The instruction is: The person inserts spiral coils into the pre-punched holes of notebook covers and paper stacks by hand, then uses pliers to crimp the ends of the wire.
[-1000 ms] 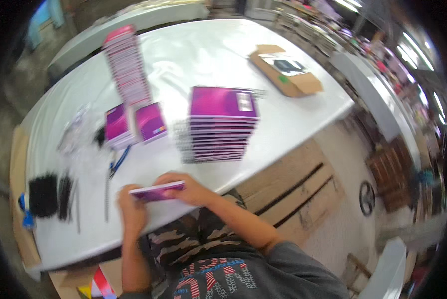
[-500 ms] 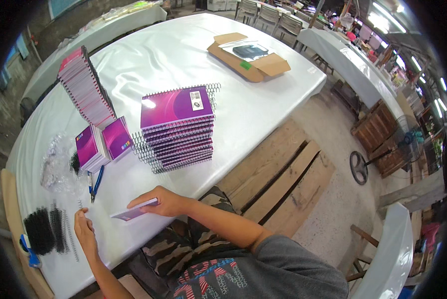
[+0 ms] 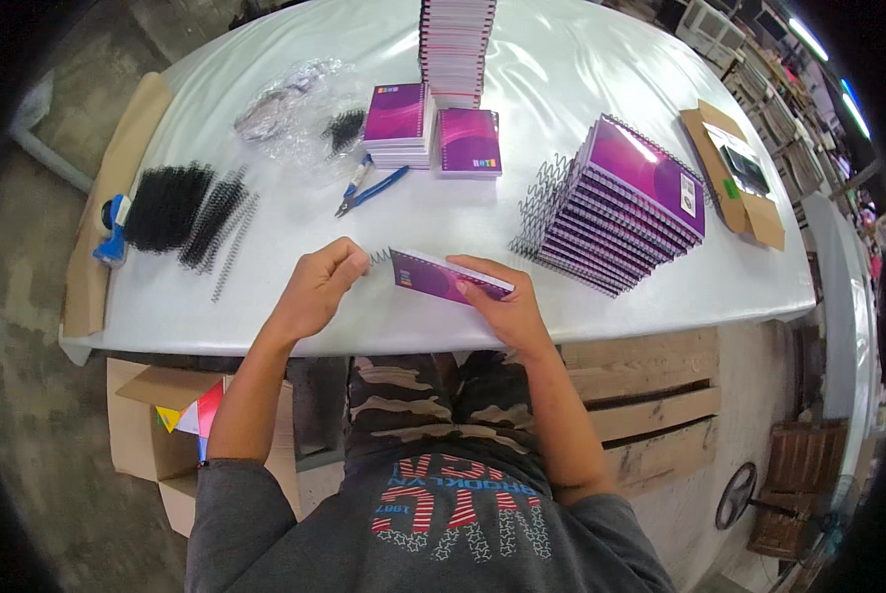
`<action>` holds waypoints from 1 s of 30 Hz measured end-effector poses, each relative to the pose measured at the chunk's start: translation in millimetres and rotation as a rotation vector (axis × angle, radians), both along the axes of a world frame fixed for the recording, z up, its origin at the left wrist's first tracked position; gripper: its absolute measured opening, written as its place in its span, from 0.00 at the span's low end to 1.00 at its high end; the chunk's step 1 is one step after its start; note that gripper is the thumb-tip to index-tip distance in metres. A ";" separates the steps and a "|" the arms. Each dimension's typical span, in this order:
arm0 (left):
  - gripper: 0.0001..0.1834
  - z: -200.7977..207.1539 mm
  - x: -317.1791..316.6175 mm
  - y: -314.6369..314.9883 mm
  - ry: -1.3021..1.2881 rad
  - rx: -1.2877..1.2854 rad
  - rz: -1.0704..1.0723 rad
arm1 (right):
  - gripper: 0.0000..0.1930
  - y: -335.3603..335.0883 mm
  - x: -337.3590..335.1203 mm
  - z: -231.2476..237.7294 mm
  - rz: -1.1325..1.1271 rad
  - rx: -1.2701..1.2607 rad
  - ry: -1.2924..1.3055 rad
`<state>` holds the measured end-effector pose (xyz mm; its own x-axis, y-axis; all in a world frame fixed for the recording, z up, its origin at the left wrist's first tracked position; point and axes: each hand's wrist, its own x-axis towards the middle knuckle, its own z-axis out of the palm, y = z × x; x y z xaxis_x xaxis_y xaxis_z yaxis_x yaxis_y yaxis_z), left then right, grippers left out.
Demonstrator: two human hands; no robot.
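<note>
A purple notebook [image 3: 431, 280] is gripped in my right hand [image 3: 505, 306], thumb on its cover and fingers behind, tilted above the near part of the table. My left hand [image 3: 316, 285] pinches a thin black spiral binding coil [image 3: 379, 257]. The coil's free end reaches the notebook's left corner; whether it has entered the holes is too small to tell. Beyond my hands lie blue-handled pliers [image 3: 372, 190]. Loose black coils [image 3: 171, 210] are heaped to the left. To the right rises a stack of purple notebooks [image 3: 621, 212] with coils sticking out of their edges.
Two shorter notebook piles, one on the left [image 3: 395, 124] and one on the right [image 3: 470, 140], stand before a tall stack [image 3: 453, 49]. Clear plastic wrap [image 3: 290, 104], a blue tape dispenser [image 3: 114, 232] and an opened cardboard piece [image 3: 739, 188] share the white-covered table [image 3: 364, 326]. Below sits a cardboard box [image 3: 136, 435].
My view has swung left. The coil and notebook, apart before, have come together, with the coil turned from upright to roughly level. My right hand still grips the notebook.
</note>
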<state>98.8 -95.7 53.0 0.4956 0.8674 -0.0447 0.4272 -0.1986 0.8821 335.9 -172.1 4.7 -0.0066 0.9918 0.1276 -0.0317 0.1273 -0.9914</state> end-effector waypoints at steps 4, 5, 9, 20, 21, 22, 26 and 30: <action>0.22 -10.5 0.7 0.4 0.006 -0.023 -0.003 | 0.15 -2.3 1.7 -1.1 -0.029 0.015 0.012; 0.22 -14.4 0.2 1.1 0.000 -0.024 0.000 | 0.15 -2.7 0.9 -0.8 -0.027 0.014 0.006; 0.24 -9.0 9.0 2.8 -0.052 -0.248 0.042 | 0.15 -3.5 3.6 -0.8 -0.028 0.009 -0.008; 0.12 -0.2 13.8 31.3 -0.210 -0.200 -0.062 | 0.14 -2.3 5.0 -9.2 -0.012 0.019 -0.019; 0.09 7.1 11.2 34.1 -0.070 -0.021 -0.136 | 0.14 -2.4 4.4 -8.5 -0.008 -0.002 -0.014; 0.09 12.1 10.2 34.6 0.068 0.157 -0.206 | 0.13 -2.6 3.6 -8.1 -0.001 -0.025 -0.009; 0.11 17.7 22.9 30.6 0.248 0.740 -0.395 | 0.13 -2.2 4.1 -10.8 -0.013 0.032 -0.008; 0.10 34.5 39.2 15.4 0.417 0.728 -0.389 | 0.14 -3.7 4.2 -12.5 0.006 0.046 -0.020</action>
<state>138.0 -80.3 87.5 0.8245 0.5269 0.2062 0.4686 -0.8402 0.2730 340.0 -175.8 -7.8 -0.0159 0.9849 0.1725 -0.0133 0.1723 -0.9850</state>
